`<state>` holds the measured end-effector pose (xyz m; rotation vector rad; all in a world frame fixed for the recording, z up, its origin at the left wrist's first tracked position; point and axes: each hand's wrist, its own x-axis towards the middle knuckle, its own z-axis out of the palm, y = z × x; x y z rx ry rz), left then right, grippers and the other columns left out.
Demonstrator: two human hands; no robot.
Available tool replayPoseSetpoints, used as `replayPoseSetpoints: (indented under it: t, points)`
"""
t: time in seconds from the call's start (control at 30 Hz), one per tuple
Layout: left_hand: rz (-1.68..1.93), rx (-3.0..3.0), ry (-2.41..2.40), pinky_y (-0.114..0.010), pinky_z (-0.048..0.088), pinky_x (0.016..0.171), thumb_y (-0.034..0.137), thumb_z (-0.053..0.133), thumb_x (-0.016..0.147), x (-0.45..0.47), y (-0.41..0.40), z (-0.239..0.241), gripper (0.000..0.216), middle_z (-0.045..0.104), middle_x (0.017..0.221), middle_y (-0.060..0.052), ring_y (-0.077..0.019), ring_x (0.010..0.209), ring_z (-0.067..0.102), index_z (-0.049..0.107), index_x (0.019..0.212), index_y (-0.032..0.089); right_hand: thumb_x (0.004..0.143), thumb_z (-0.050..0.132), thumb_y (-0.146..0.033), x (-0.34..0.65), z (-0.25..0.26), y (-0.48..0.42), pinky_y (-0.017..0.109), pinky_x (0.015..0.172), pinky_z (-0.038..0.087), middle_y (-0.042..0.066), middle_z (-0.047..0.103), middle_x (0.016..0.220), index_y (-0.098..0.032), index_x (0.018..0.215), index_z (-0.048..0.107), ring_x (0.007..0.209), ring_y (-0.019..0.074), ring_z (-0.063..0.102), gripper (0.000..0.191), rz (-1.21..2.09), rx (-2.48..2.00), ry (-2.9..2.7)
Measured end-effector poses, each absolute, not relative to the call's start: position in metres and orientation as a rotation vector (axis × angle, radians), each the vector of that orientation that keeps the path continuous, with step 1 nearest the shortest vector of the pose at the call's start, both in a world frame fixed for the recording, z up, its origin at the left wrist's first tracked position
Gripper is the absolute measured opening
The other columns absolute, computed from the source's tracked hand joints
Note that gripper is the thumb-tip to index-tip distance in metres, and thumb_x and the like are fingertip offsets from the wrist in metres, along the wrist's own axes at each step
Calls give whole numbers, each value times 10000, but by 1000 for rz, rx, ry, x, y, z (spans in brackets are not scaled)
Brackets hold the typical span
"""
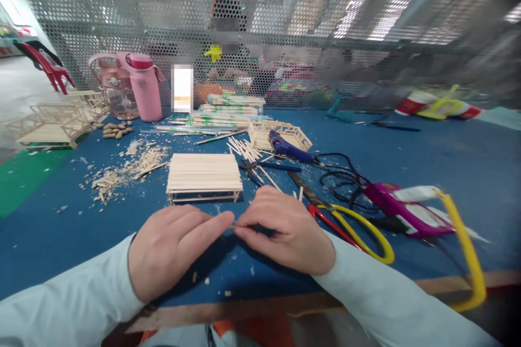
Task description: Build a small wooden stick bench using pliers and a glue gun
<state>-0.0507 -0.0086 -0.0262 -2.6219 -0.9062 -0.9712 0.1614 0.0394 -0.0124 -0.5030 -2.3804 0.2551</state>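
Near the table's front edge, my left hand (175, 249) and my right hand (287, 230) meet fingertip to fingertip. A short bit of thin wooden stick (232, 227) shows between them; most of it is hidden by the fingers. The right hand pinches it between thumb and forefinger, and the left hand's fingers are closed over its other end. Just beyond the hands stands a small bench-like model of wooden sticks (204, 173), its slatted top facing up. Pliers with blue handles (280, 166) lie to its right, beside loose sticks (244, 150).
Large scissors (345, 222) and a purple-and-white glue gun (411, 209) lie right of my right hand. A blue glue gun (295, 149) rests by a stick frame (260, 135). Stick scraps (109, 181), peanuts (116, 130) and a pink bottle (147, 92) are left. Perforated metal screen (163, 16) stands behind.
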Motion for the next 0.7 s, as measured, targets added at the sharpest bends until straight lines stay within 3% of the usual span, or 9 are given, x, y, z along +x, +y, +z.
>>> replayPoseSetpoints:
  t: [0.13, 0.23, 0.37, 0.7]
  points:
    - [-1284, -2345, -1348, -269, 467, 825, 275, 503, 850, -68, 0, -8, 245, 682, 1001, -68, -173, 932, 619, 591, 1063, 191, 806, 589, -179, 164, -14, 50, 283, 615, 376, 13, 662, 612, -160, 714, 642, 559, 115, 536, 108, 85, -593, -2310]
    - [-1501, -2049, -1933, -267, 478, 731, 327, 461, 852, -92, 16, 1, 283, 694, 865, -43, -162, 792, 634, 591, 1064, 193, 814, 588, -194, 165, -16, 57, 286, 619, 377, 19, 666, 622, -154, 724, 654, 566, 120, 535, 118, -4, -626, -2332]
    - [-1494, -2219, -2397, -267, 471, 643, 407, 530, 753, -118, 37, -6, 395, 673, 726, -38, -158, 660, 606, 580, 1042, 141, 828, 573, -204, 163, -16, 61, 296, 633, 373, 24, 660, 617, -148, 729, 659, 557, 120, 535, 142, -84, -638, -2357]
    - [-1922, -2561, -2726, -207, 375, 418, 282, 693, 523, -110, 38, -18, 652, 619, 676, 31, -107, 518, 537, 439, 1107, 145, 828, 575, -182, 162, -19, 64, 305, 662, 361, 17, 660, 619, -147, 722, 646, 557, 114, 542, 133, -152, -664, -2334]
